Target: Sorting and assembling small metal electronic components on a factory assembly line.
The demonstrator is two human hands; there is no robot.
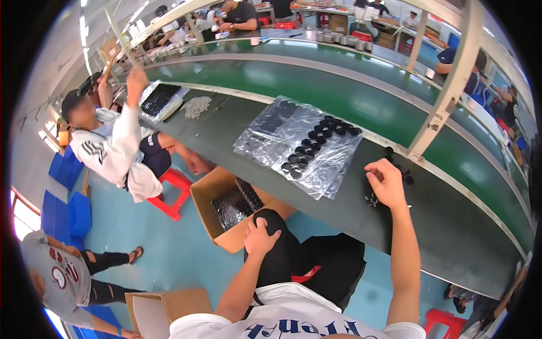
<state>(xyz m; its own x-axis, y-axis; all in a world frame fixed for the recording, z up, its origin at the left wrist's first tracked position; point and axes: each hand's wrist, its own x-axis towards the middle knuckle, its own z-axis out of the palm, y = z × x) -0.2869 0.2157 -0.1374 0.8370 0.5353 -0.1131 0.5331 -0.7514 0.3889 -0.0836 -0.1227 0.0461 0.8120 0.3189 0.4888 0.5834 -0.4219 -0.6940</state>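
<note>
My right hand (pixel 387 183) is over the dark green work surface (pixel 333 210), its fingers curled together; whatever they may pinch is hidden. Small pale pieces (pixel 371 199) lie just below its fingertips. Beyond it are several loose black round parts (pixel 409 179). My left hand (pixel 261 237) rests on my raised knee, fingers apart, with nothing in it. Left of my right hand, clear plastic bags (pixel 259 137) lie flat on the surface. Short black round caps (pixel 309 142) stand on them in rows.
An open cardboard box (pixel 230 242) with plastic-wrapped black parts stands beside my knee. Farther left are a pile of pale pieces (pixel 197 107) and a bagged black tray (pixel 161 100). A co-worker (pixel 113 152) sits there. A post (pixel 446 96) rises at the green conveyor (pixel 316 79).
</note>
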